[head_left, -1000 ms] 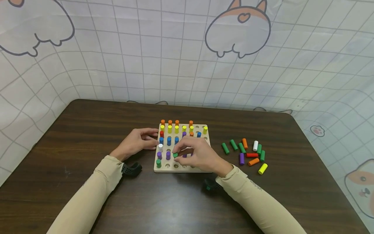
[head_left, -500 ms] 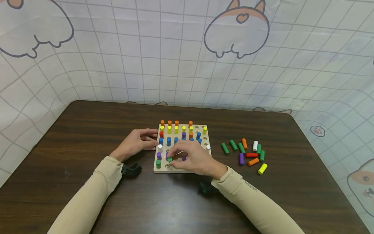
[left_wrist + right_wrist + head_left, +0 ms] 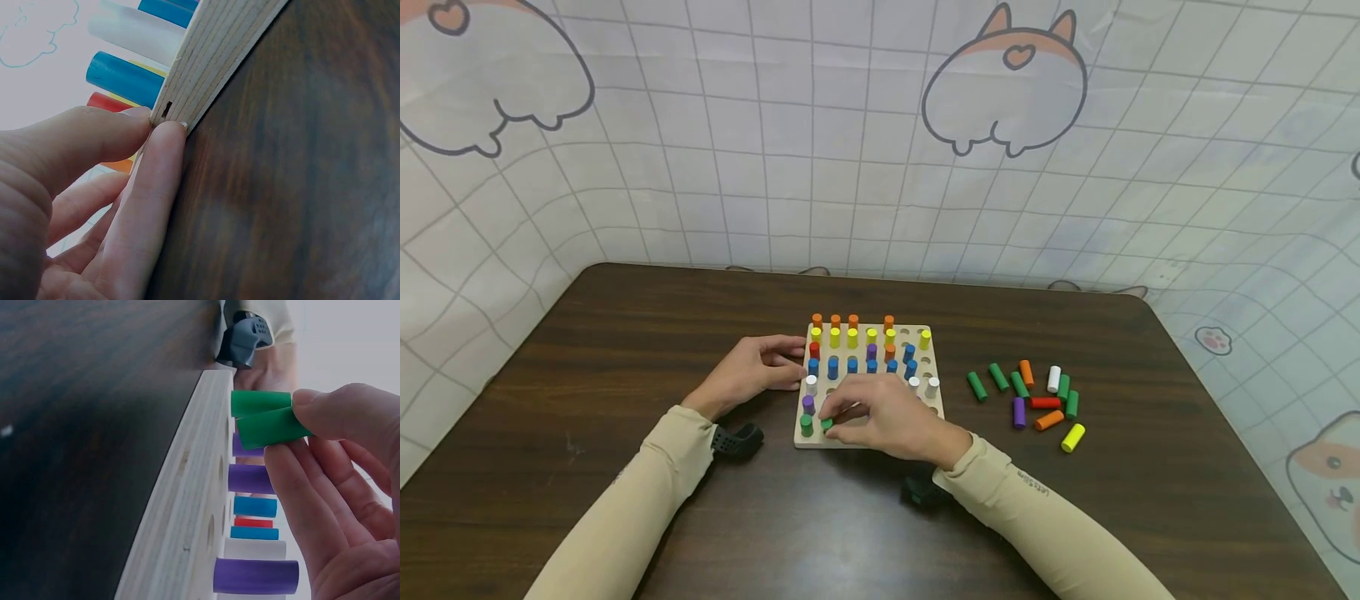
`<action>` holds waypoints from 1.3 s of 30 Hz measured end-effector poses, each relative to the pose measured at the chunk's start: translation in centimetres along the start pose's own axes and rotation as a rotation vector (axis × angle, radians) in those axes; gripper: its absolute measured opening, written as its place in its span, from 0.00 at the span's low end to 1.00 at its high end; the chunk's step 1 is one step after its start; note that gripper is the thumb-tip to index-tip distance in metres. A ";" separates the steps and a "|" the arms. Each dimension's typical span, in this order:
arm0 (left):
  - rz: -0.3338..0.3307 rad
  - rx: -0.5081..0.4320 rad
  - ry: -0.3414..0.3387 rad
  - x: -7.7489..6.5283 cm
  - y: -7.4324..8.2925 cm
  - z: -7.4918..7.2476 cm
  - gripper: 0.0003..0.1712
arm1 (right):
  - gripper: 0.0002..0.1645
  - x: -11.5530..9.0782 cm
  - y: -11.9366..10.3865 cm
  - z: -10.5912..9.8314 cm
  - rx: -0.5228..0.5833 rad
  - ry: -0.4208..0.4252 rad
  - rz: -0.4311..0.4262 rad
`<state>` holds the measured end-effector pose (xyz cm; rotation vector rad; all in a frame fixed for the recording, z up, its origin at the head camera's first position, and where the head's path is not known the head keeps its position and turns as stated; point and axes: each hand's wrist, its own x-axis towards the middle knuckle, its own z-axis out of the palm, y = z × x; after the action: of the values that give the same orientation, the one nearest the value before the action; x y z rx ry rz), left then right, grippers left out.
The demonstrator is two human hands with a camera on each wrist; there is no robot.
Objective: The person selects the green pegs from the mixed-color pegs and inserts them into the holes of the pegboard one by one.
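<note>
My right hand (image 3: 883, 417) pinches a green peg (image 3: 272, 428) between thumb and fingers. That peg is tilted over the front row of the wooden pegboard (image 3: 817, 442), close beside the standing green peg (image 3: 807, 426) at the front left corner. In the right wrist view its lower end is just off the board's face. At the board's left side is my left hand (image 3: 747, 372), its thumb (image 3: 119, 128) and a finger touching the board's edge (image 3: 206, 62). Rows of orange, yellow, red, blue, white and purple pegs stand in the board; my right hand hides some of them.
Several loose pegs lie right of the board: green (image 3: 977, 387), orange (image 3: 1049, 420), red (image 3: 1045, 402), white (image 3: 1055, 379), purple (image 3: 1018, 412) and yellow (image 3: 1073, 438). The dark wooden table (image 3: 760, 533) meets a patterned cloth (image 3: 865, 150) behind. Several board holes (image 3: 927, 361) show at the right.
My right hand has moved left and toward the front with the green peg, reaching the front row beside the corner peg. The left hand stays at the board's edge.
</note>
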<state>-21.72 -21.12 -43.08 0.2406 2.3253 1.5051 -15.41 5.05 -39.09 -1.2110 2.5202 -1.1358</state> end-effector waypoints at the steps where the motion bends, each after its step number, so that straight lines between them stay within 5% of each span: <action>1: 0.000 0.003 0.000 0.0 0.0 0.0 0.36 | 0.10 0.0 0.0 0.0 0.000 0.000 0.001; 26: 0.005 -0.018 -0.006 0.0 0.0 0.1 0.35 | 0.11 0.1 0.3 0.8 -0.031 0.029 0.042; 39: 0.010 -0.003 -0.008 0.0 -0.1 0.0 0.36 | 0.13 0.1 0.2 -0.1 -0.136 -0.011 0.027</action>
<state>-21.71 -21.19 -43.11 0.2573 2.3189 1.5088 -15.64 5.10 -39.14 -1.2060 2.6348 -0.9638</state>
